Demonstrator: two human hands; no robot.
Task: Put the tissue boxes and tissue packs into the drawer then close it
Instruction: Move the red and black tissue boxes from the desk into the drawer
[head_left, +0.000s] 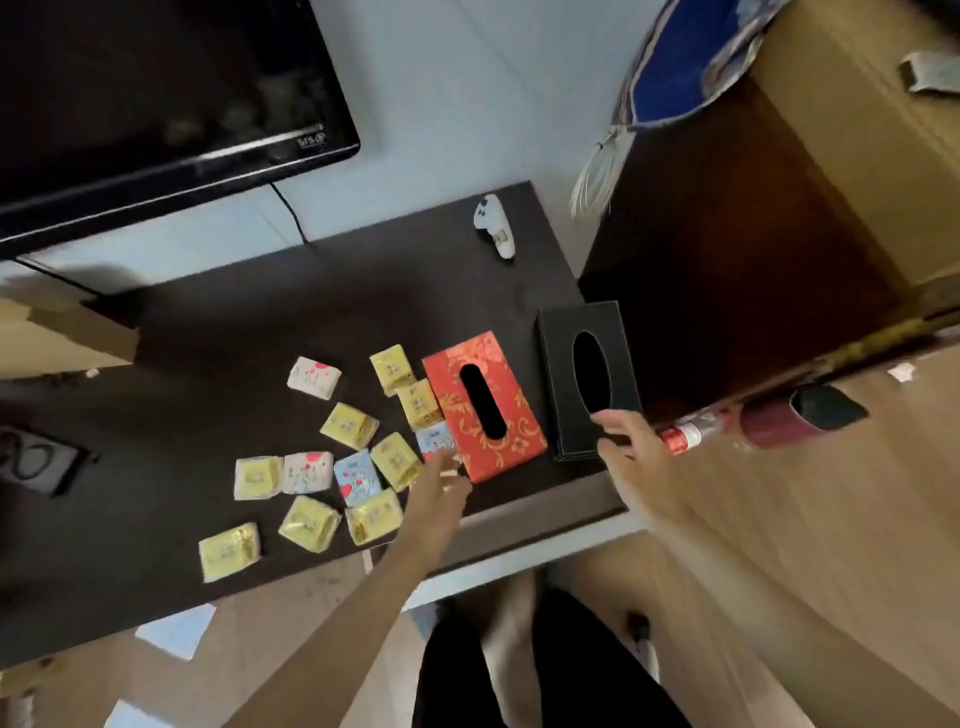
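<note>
Reaching w/ both hands: right hand (626, 441), fingers spread, empty, at near end of black tissue box (587, 379), long axis running away; left hand (441, 480) open by red box (483, 405).
</note>
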